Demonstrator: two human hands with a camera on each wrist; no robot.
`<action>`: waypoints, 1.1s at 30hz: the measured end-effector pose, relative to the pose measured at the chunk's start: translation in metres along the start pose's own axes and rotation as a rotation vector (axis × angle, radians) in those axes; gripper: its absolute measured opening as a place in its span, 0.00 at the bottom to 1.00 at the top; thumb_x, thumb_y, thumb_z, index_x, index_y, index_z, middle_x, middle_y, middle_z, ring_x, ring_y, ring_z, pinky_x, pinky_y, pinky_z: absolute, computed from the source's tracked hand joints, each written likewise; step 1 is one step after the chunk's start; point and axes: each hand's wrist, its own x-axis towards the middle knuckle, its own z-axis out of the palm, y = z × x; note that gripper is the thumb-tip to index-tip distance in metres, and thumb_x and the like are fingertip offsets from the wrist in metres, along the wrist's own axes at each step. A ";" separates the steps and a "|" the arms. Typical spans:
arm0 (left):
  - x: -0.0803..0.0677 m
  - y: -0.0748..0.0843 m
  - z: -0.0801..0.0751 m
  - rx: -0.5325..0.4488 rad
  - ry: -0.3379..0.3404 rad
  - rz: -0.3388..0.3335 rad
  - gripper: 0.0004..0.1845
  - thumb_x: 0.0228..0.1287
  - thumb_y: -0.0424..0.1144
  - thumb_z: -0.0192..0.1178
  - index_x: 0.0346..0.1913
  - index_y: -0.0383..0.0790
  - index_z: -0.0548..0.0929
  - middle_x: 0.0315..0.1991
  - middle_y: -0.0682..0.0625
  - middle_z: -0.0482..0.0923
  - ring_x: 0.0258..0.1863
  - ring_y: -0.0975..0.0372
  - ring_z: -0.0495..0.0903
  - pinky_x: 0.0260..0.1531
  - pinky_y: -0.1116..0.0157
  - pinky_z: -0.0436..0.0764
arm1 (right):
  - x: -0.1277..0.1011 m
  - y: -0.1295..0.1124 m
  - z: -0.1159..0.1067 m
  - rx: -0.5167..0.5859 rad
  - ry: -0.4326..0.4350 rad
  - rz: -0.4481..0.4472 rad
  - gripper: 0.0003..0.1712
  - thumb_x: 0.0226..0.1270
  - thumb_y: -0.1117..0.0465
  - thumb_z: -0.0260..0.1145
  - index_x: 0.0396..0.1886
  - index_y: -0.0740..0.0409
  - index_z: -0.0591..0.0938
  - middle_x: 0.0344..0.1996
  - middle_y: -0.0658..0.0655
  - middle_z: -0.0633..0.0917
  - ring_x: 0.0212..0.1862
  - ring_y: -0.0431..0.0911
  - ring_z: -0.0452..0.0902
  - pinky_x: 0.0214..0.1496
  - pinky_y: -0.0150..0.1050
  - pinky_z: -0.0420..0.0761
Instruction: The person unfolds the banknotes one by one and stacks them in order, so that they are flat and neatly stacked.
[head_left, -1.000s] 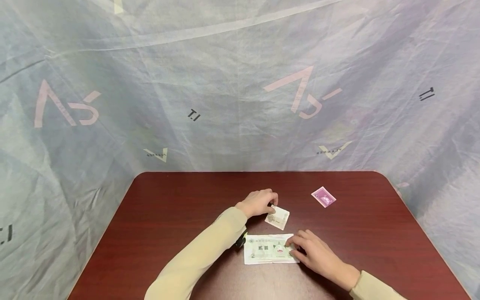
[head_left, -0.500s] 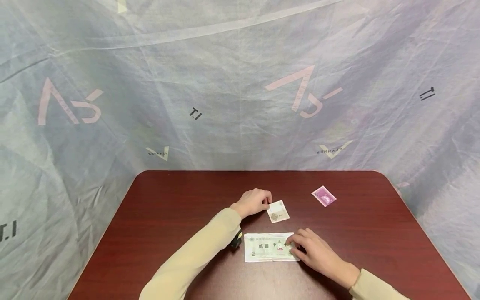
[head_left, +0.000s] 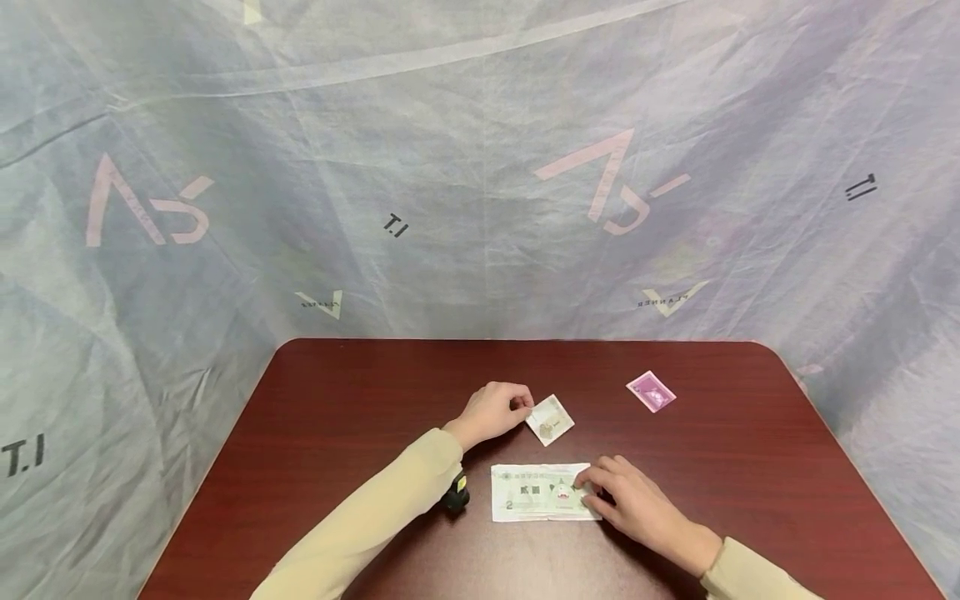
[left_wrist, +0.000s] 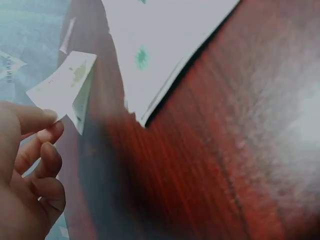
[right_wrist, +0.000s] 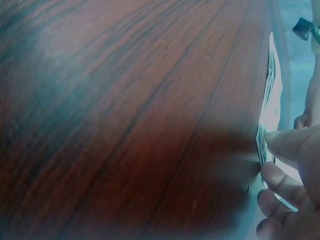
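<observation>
My left hand point(head_left: 491, 412) pinches one corner of a small folded banknote point(head_left: 551, 421), pale with brownish print. In the left wrist view the thumb and forefinger hold this folded note point(left_wrist: 65, 82), whose two halves stand slightly apart. Closer to me lies a flat stack of pale green banknotes point(head_left: 536, 498), a "2" at its lower left. My right hand point(head_left: 637, 504) grips the right end of that stack. The right wrist view shows its thumb point(right_wrist: 287, 142) against the layered edge of the notes point(right_wrist: 272, 95), its other fingers curled beside them.
Farther back on the right, a purple note point(head_left: 651, 392) lies on the dark red wooden table point(head_left: 375, 375). A grey printed cloth point(head_left: 480, 167) hangs behind the table and at its sides. On the left wrist sits a small black camera point(head_left: 456, 493).
My left hand has drawn left, taking the folded note slightly left and back, away from the stack; the note has turned. The right hand stays at the stack's right end.
</observation>
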 end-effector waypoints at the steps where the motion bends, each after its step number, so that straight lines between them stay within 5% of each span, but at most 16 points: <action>1: -0.002 0.000 -0.001 -0.016 0.016 -0.004 0.03 0.69 0.39 0.67 0.36 0.53 0.87 0.31 0.63 0.82 0.29 0.70 0.76 0.30 0.68 0.75 | 0.000 0.001 0.000 0.001 0.001 -0.003 0.17 0.52 0.65 0.82 0.40 0.48 0.85 0.31 0.40 0.76 0.36 0.36 0.68 0.34 0.35 0.72; 15: -0.041 0.002 -0.012 -0.327 0.118 -0.049 0.02 0.69 0.36 0.68 0.40 0.42 0.89 0.30 0.57 0.83 0.25 0.69 0.73 0.29 0.70 0.74 | 0.001 -0.001 -0.001 0.018 -0.023 0.035 0.16 0.53 0.65 0.81 0.39 0.48 0.86 0.30 0.39 0.75 0.36 0.35 0.67 0.35 0.34 0.72; 24: -0.069 0.010 -0.016 -0.506 0.108 -0.123 0.02 0.70 0.36 0.67 0.41 0.43 0.89 0.31 0.55 0.84 0.17 0.69 0.71 0.20 0.70 0.74 | -0.001 0.000 -0.003 0.029 -0.057 0.033 0.17 0.52 0.63 0.82 0.40 0.48 0.85 0.30 0.38 0.75 0.36 0.34 0.67 0.35 0.35 0.72; 33: -0.082 0.021 -0.014 -0.642 0.069 -0.124 0.02 0.69 0.34 0.68 0.41 0.40 0.89 0.31 0.47 0.85 0.17 0.63 0.72 0.19 0.71 0.73 | 0.007 -0.003 -0.014 0.033 -0.078 0.061 0.14 0.57 0.60 0.80 0.39 0.49 0.84 0.29 0.37 0.76 0.34 0.34 0.67 0.33 0.34 0.72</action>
